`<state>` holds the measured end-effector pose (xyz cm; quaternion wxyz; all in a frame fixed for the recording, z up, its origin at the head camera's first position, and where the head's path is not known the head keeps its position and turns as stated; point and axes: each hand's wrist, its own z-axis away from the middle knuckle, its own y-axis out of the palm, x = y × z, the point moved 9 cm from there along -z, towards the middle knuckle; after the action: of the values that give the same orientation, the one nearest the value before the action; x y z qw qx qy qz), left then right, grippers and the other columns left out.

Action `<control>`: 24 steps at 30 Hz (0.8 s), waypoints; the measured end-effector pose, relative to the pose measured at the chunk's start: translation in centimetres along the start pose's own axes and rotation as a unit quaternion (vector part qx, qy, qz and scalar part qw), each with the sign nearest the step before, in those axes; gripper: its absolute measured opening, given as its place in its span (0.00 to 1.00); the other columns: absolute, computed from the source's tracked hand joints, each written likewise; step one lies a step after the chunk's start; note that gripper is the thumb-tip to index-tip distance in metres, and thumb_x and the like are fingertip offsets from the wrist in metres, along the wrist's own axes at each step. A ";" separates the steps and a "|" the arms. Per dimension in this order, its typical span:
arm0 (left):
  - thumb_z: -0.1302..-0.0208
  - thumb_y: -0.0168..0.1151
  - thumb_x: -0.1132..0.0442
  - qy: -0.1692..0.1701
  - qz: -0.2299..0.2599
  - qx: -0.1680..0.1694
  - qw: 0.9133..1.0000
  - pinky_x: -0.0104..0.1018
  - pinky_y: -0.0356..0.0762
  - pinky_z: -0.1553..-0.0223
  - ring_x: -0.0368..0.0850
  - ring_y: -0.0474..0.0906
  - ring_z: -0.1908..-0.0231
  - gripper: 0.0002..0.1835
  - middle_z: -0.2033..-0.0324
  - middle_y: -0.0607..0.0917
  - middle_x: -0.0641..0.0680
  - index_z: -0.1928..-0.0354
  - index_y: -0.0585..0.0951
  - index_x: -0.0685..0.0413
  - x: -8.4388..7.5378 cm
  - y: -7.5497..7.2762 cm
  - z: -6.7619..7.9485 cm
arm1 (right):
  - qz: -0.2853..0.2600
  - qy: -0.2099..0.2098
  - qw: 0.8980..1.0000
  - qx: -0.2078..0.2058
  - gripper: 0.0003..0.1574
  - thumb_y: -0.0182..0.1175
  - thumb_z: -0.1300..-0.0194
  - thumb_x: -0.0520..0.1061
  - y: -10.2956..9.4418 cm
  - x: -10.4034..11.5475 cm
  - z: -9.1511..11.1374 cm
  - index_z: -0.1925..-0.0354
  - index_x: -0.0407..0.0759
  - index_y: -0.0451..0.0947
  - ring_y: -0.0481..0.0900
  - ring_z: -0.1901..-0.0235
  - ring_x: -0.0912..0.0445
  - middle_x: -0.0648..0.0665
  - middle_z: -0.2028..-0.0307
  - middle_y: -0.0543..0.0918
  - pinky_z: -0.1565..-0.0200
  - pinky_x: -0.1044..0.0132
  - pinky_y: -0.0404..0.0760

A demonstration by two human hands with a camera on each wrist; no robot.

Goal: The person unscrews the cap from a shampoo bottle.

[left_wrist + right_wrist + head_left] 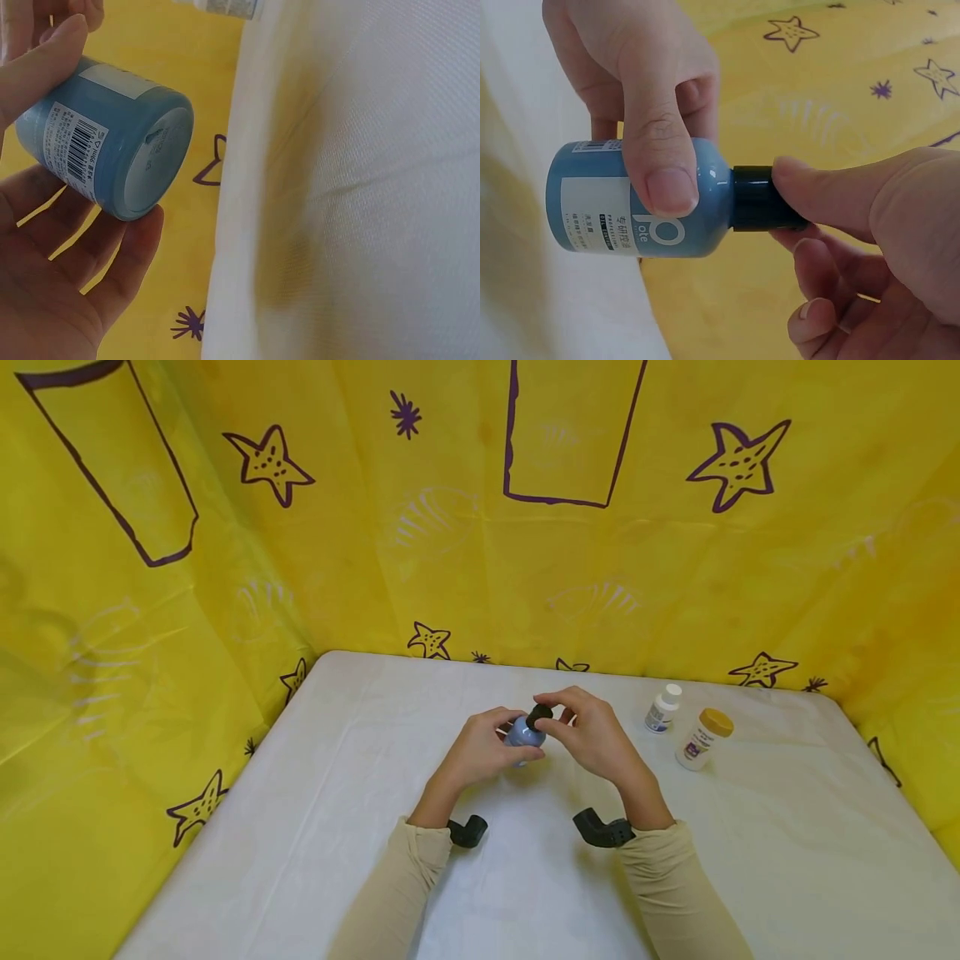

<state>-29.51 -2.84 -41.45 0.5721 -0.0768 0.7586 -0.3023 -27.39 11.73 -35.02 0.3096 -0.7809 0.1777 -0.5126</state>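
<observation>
A small blue bottle [592, 202] with a white label and a black cap [761, 199] is held up above the table. My left hand [485, 745] grips its body, thumb on one side and fingers on the other. Between thumb and fingers, my right hand [592, 731] pinches the black cap, which sits on the bottle's neck. In the left wrist view, the bottle's underside [159, 161] and a barcode label [79, 154] face the camera.
To the right of my hands stand a white bottle with a white cap [663, 708] and a white bottle with a yellow cap [703, 740]. A white cloth [300, 827] covers the table. Yellow patterned curtains [480, 552] rise along its back and sides.
</observation>
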 end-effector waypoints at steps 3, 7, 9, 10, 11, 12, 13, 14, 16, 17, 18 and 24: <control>0.47 0.79 0.44 0.000 -0.002 0.000 1.000 0.37 0.84 0.53 0.44 0.82 0.56 0.29 0.53 0.87 0.46 0.45 0.84 0.45 0.0 0.0 0.0 | -0.004 -0.013 1.000 0.009 0.21 0.67 0.32 0.41 0.0 0.3 0.1 0.41 0.46 0.83 0.79 0.62 0.53 0.45 0.48 0.86 0.64 0.67 0.79; 0.47 0.79 0.44 -0.003 -0.002 0.000 1.000 0.37 0.84 0.54 0.43 0.82 0.56 0.29 0.53 0.87 0.46 0.45 0.84 0.45 0.1 0.0 -0.1 | -0.020 -0.015 0.999 0.019 0.24 0.67 0.32 0.42 -0.1 0.2 0.0 0.38 0.47 0.80 0.80 0.61 0.53 0.45 0.44 0.84 0.64 0.66 0.80; 0.47 0.79 0.44 -0.004 0.001 0.000 1.000 0.37 0.84 0.54 0.43 0.82 0.56 0.28 0.53 0.87 0.45 0.45 0.84 0.44 0.1 0.0 -0.1 | -0.032 -0.005 0.999 0.022 0.28 0.69 0.33 0.45 0.0 -0.2 0.0 0.36 0.47 0.78 0.79 0.61 0.53 0.44 0.41 0.83 0.63 0.65 0.80; 0.47 0.79 0.44 -0.004 0.001 -0.001 1.000 0.37 0.84 0.54 0.43 0.83 0.56 0.28 0.53 0.87 0.45 0.45 0.84 0.43 0.0 -0.1 -0.1 | -0.038 0.004 0.999 0.021 0.30 0.69 0.33 0.47 0.0 -0.3 -0.1 0.35 0.47 0.78 0.79 0.61 0.53 0.44 0.40 0.82 0.63 0.64 0.80; 0.47 0.79 0.43 -0.003 0.002 -0.001 1.000 0.37 0.84 0.54 0.43 0.83 0.56 0.27 0.53 0.87 0.44 0.46 0.84 0.43 0.0 -0.1 -0.1 | -0.043 0.014 0.999 0.020 0.31 0.70 0.34 0.49 0.0 -0.5 -0.1 0.34 0.47 0.77 0.79 0.60 0.52 0.43 0.40 0.82 0.63 0.64 0.80; 0.47 0.79 0.43 -0.003 0.003 -0.001 1.000 0.37 0.84 0.54 0.43 0.83 0.56 0.27 0.53 0.87 0.44 0.46 0.84 0.42 -0.1 -0.1 -0.1 | -0.047 0.025 0.998 0.018 0.32 0.70 0.34 0.51 0.0 -0.8 -0.2 0.35 0.47 0.77 0.79 0.60 0.52 0.43 0.40 0.81 0.62 0.63 0.80; 0.47 0.79 0.43 -0.002 0.003 -0.001 1.000 0.37 0.84 0.53 0.43 0.83 0.56 0.27 0.53 0.87 0.44 0.46 0.84 0.42 -0.1 -0.1 -0.1 | -0.049 0.036 0.998 0.014 0.33 0.71 0.35 0.53 0.0 -1.0 -0.2 0.35 0.47 0.77 0.79 0.59 0.51 0.42 0.41 0.81 0.62 0.62 0.80; 0.47 0.79 0.43 -0.002 0.004 -0.001 1.000 0.37 0.84 0.53 0.43 0.83 0.56 0.27 0.53 0.87 0.44 0.46 0.85 0.42 -0.2 -0.1 -0.1 | -0.050 0.048 0.998 0.011 0.33 0.71 0.35 0.54 0.1 -1.1 -0.3 0.36 0.46 0.77 0.78 0.59 0.51 0.42 0.43 0.81 0.61 0.62 0.80; 0.47 0.79 0.43 -0.002 0.006 0.000 1.000 0.37 0.84 0.53 0.42 0.83 0.56 0.28 0.53 0.87 0.43 0.45 0.85 0.42 -0.3 -0.1 -0.1 | -0.051 0.071 0.996 0.005 0.32 0.71 0.36 0.57 0.1 -1.5 -0.3 0.39 0.45 0.78 0.78 0.58 0.50 0.42 0.47 0.81 0.61 0.61 0.79; 0.47 0.79 0.43 -0.001 0.007 0.000 1.000 0.37 0.84 0.52 0.42 0.83 0.55 0.28 0.53 0.87 0.43 0.45 0.85 0.42 -0.3 -0.1 -0.1 | -0.051 0.081 0.995 0.001 0.31 0.71 0.36 0.57 0.1 -1.6 -0.3 0.41 0.44 0.78 0.78 0.58 0.50 0.42 0.48 0.81 0.61 0.61 0.79; 0.47 0.79 0.43 -0.001 0.008 0.000 1.000 0.37 0.84 0.52 0.42 0.83 0.56 0.28 0.53 0.87 0.44 0.46 0.85 0.42 -0.4 -0.1 -0.1 | -0.051 0.088 0.995 -0.002 0.30 0.71 0.37 0.57 0.1 -1.8 -0.3 0.42 0.44 0.78 0.78 0.58 0.50 0.42 0.50 0.81 0.61 0.61 0.79; 0.47 0.79 0.44 0.001 0.010 0.002 1.000 0.36 0.84 0.53 0.41 0.82 0.56 0.27 0.54 0.87 0.44 0.45 0.85 0.42 -0.2 0.1 -0.1 | -0.045 0.109 0.993 -0.004 0.25 0.72 0.37 0.57 0.3 -2.3 -0.3 0.49 0.44 0.80 0.77 0.60 0.50 0.43 0.55 0.82 0.63 0.62 0.78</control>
<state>-29.50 -2.60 -41.32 0.5745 -0.0683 0.7591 -0.2983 -28.59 12.81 -36.68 0.2616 -0.7290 0.1767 -0.6073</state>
